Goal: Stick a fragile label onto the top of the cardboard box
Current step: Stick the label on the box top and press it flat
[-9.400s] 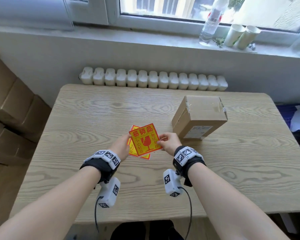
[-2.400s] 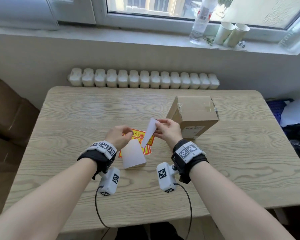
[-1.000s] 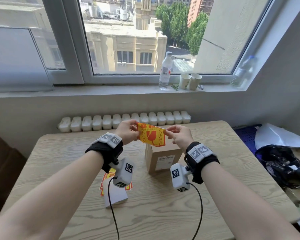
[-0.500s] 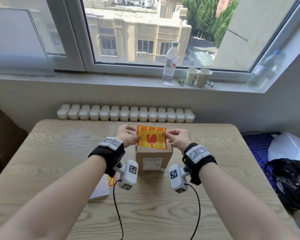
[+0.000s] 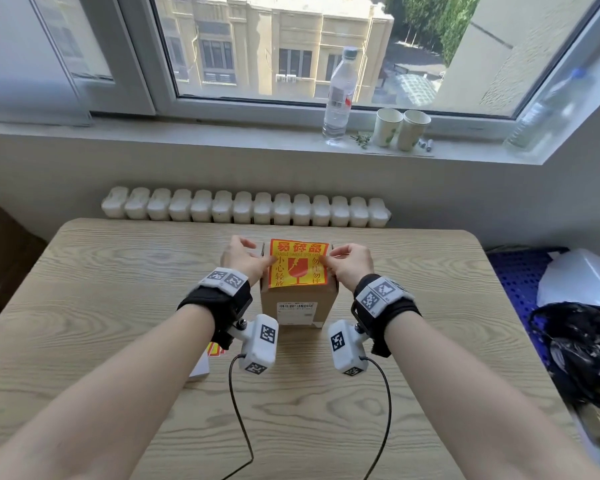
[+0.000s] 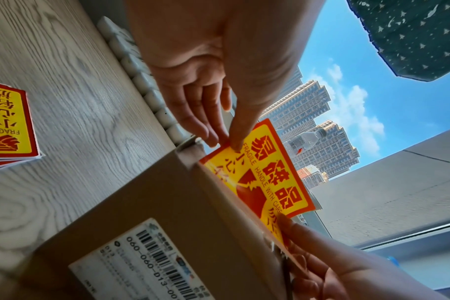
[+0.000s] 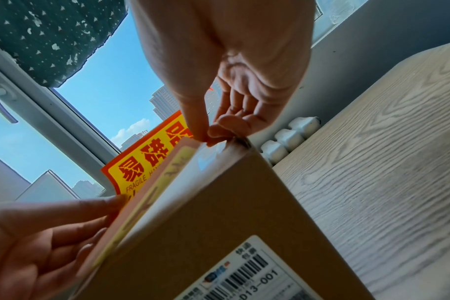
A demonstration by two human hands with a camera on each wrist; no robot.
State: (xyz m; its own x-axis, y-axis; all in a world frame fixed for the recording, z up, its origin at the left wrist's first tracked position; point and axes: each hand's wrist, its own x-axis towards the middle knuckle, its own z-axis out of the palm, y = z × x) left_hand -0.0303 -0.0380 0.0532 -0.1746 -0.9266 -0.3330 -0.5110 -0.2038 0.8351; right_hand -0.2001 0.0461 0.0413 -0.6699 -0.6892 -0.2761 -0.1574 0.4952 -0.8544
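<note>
A brown cardboard box (image 5: 297,308) with a white barcode sticker on its front stands mid-table. A yellow and red fragile label (image 5: 298,263) lies over its top. My left hand (image 5: 269,263) pinches the label's left edge and my right hand (image 5: 326,259) pinches its right edge. In the left wrist view the label (image 6: 270,174) slopes up from the box (image 6: 154,203), its far part raised against the sky, with my left hand (image 6: 230,143) pinching it. In the right wrist view my right hand (image 7: 206,138) pinches the label (image 7: 141,166) at the corner of the box (image 7: 219,203).
A stack of spare labels and a white backing sheet (image 5: 203,363) lie on the wooden table (image 5: 118,306) under my left forearm. A white radiator (image 5: 243,207) runs behind the table. On the windowsill stand a bottle (image 5: 338,95) and two paper cups (image 5: 400,128). Bags (image 5: 586,341) lie at the right.
The backing was peeled off and left on the table. Both hands carried the label from mid-air down over the box top, and it now sits lower on the top than half a second ago.
</note>
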